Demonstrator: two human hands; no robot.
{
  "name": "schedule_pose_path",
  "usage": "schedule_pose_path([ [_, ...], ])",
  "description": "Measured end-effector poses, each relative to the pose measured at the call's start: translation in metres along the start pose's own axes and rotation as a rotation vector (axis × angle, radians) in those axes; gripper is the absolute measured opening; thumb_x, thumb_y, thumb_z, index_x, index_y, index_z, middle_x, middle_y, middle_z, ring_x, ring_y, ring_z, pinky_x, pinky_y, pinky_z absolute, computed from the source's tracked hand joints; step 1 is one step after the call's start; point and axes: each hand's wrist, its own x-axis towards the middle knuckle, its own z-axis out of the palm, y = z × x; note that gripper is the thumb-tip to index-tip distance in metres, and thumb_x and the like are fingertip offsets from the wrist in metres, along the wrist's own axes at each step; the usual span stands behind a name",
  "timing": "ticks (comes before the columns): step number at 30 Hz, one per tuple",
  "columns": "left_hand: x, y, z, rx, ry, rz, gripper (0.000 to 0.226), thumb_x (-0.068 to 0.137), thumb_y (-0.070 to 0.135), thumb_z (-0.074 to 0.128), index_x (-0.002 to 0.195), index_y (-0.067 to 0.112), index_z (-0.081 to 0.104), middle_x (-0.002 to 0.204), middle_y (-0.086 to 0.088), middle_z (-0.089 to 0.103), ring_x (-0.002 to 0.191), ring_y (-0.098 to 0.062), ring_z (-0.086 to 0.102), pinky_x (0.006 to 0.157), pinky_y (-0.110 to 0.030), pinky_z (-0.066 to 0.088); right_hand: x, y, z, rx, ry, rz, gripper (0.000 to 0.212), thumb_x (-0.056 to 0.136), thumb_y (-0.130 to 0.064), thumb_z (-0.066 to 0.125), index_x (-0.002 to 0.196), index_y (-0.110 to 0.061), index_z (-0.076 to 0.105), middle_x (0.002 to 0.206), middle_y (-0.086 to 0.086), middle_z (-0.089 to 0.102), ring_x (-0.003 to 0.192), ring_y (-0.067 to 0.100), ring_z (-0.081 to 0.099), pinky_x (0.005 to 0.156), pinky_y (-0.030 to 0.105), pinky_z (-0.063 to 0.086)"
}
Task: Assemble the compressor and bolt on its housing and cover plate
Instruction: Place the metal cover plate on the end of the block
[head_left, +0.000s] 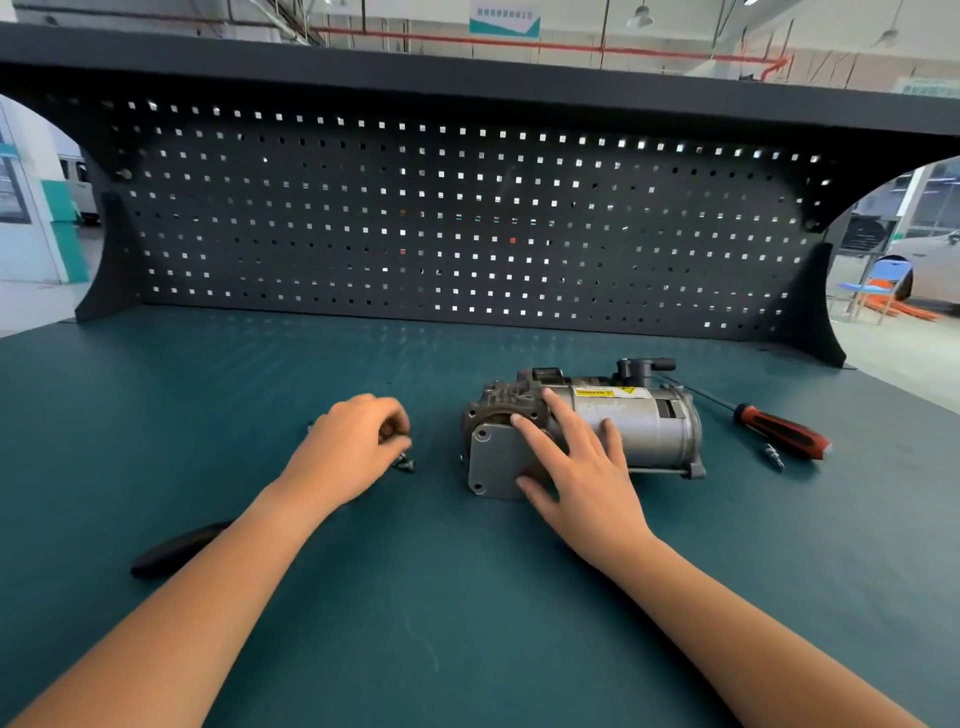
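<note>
Head view, single frame. The grey metal compressor with a cylindrical motor body and yellow warning label (644, 431) lies on its side on the teal-topped bench (467, 613), right of centre, with its long axis running left to right. Its darker cast housing end (506, 400) faces left and towards the camera. A flat grey metal cover plate with corner holes (491, 460) stands against that end, its lower edge at the bench surface. The right hand (576, 467) rests open on the assembly with the fingers spread and straight: thumb at the plate's lower right, index fingertip on the plate's upper edge, the other fingers lying across the housing and motor body. The left hand (353, 441) is well left of the compressor and low over the bench. Its fingers are curled together and pinch among the small dark bolts (405, 463), a few of which lie loose on the bench just under the fingertips. A screwdriver with a red and black handle and thin shaft (784, 431) lies to the right of the compressor, a small silver bit (774, 457) just beside its handle. A black elongated tool handle (176, 548) lies at the left, partly hidden by the left forearm. A black perforated pegboard (467, 223) backs the bench.
</note>
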Motion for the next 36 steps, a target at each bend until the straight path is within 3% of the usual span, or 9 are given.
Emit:
schedule_pose_path([
  [3,-0.007,0.022,0.005,-0.433,-0.021,-0.021,0.027,0.079,0.004,0.069,0.067,0.026,0.06,0.066,0.014,0.063,0.062,0.004,0.06,0.06,-0.005,0.041,0.001,-0.001,0.001,0.018,0.031,-0.012,0.06,0.055,-0.015,0.09,0.111,-0.009,0.068,0.126,0.024,0.056,0.107,0.036,0.062,0.084,0.064,0.042],
  [7,-0.012,0.032,0.013,-0.592,-0.082,-0.05,0.028,0.077,0.001,0.07,0.069,0.027,0.063,0.058,0.021,0.065,0.059,0.009,0.059,0.061,-0.004,0.041,0.004,-0.005,0.001,0.094,0.086,0.004,0.048,0.058,-0.009,0.088,0.102,-0.005,0.07,0.125,0.024,0.057,0.108,0.037,0.061,0.085,0.066,0.04],
  [10,-0.014,0.035,0.017,-0.55,-0.104,-0.006,0.03,0.076,0.001,0.071,0.068,0.028,0.062,0.061,0.017,0.065,0.058,0.008,0.059,0.062,-0.005,0.042,0.006,-0.009,0.002,0.139,0.106,0.017,0.041,0.06,-0.007,0.087,0.097,-0.003,0.07,0.122,0.022,0.059,0.106,0.038,0.062,0.085,0.067,0.038],
  [14,-0.016,0.039,0.021,-0.581,-0.017,0.023,0.03,0.075,0.004,0.074,0.066,0.029,0.061,0.066,0.013,0.064,0.058,0.007,0.059,0.061,-0.003,0.041,0.006,-0.011,0.001,0.192,0.128,0.004,0.033,0.062,-0.004,0.084,0.091,-0.004,0.069,0.12,0.02,0.06,0.109,0.033,0.061,0.088,0.065,0.037],
  [18,-0.018,0.04,0.025,-0.568,0.018,0.079,0.032,0.074,0.004,0.075,0.065,0.031,0.06,0.063,0.015,0.062,0.059,0.006,0.058,0.062,-0.004,0.042,0.006,-0.011,0.001,0.275,0.162,-0.006,0.015,0.072,-0.008,0.073,0.086,-0.004,0.069,0.115,0.014,0.064,0.116,0.02,0.042,0.092,0.062,0.033],
  [24,-0.018,0.036,0.023,-0.402,0.052,0.201,0.034,0.07,0.015,0.081,0.079,0.036,0.056,0.079,0.016,0.056,0.071,0.0,0.057,0.064,-0.007,0.04,0.005,-0.01,-0.005,0.427,0.074,0.042,0.011,0.074,-0.014,0.068,0.083,-0.009,0.072,0.097,0.002,0.069,0.117,0.03,0.054,0.09,0.057,0.031],
  [26,-0.016,0.032,0.023,-0.311,0.033,0.242,0.026,0.072,0.022,0.079,0.087,0.031,0.06,0.088,0.019,0.054,0.078,0.001,0.056,0.069,-0.012,0.04,0.005,-0.009,-0.007,0.473,0.03,0.057,0.012,0.075,-0.015,0.067,0.083,-0.009,0.073,0.099,0.002,0.069,0.118,0.032,0.052,0.09,0.053,0.029],
  [30,-0.017,0.03,0.024,-0.282,0.029,0.3,0.008,0.079,0.019,0.074,0.084,0.019,0.068,0.073,0.025,0.058,0.074,0.006,0.057,0.072,-0.021,0.045,0.004,-0.009,-0.008,0.482,0.021,0.048,0.013,0.075,-0.017,0.068,0.083,-0.009,0.074,0.105,0.005,0.067,0.119,0.033,0.05,0.09,0.057,0.036],
  [36,-0.015,0.034,0.027,-0.27,0.253,0.317,0.01,0.079,0.012,0.073,0.087,0.007,0.069,0.08,0.005,0.068,0.073,-0.014,0.064,0.071,-0.027,0.048,0.008,-0.014,-0.005,0.44,0.138,0.093,0.023,0.072,-0.014,0.073,0.094,-0.007,0.074,0.115,0.016,0.062,0.117,0.035,0.051,0.092,0.053,0.043],
])
